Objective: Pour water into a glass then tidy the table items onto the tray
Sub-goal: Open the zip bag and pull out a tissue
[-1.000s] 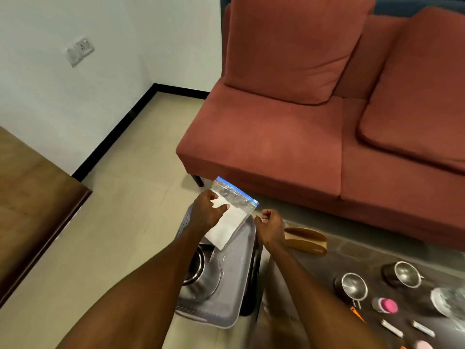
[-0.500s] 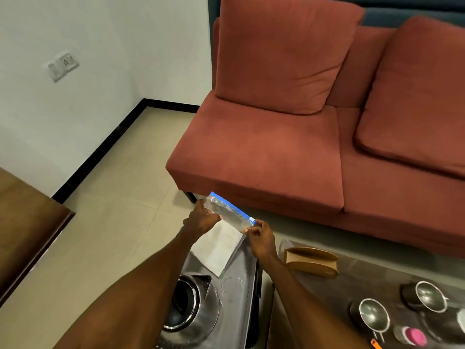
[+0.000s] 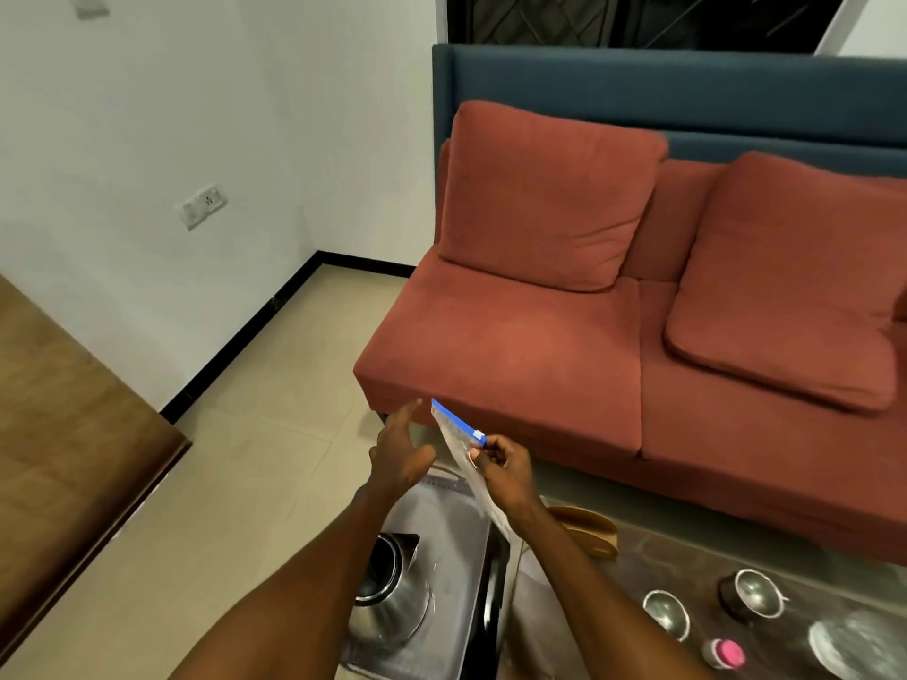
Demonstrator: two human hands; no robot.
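Observation:
My right hand (image 3: 503,471) pinches a clear zip bag (image 3: 459,446) with a blue seal strip, holding it edge-on above the grey tray (image 3: 454,576). My left hand (image 3: 400,454) is just left of the bag, fingers spread, touching nothing. A steel jug (image 3: 387,596) stands in the tray below my left forearm. The tray sits at the left end of the dark table (image 3: 633,576).
A wooden holder (image 3: 589,534) lies on the table behind my right wrist. Two steel cups (image 3: 665,613) (image 3: 756,591), a pink-topped item (image 3: 726,652) and a clear plate (image 3: 856,642) sit at the right. A red sofa (image 3: 540,355) is beyond; a wooden surface (image 3: 64,434) is at left.
My left hand has let go of the bag and opened. The bag now hangs from my right hand alone, turned edge-on. The view has tilted upward.

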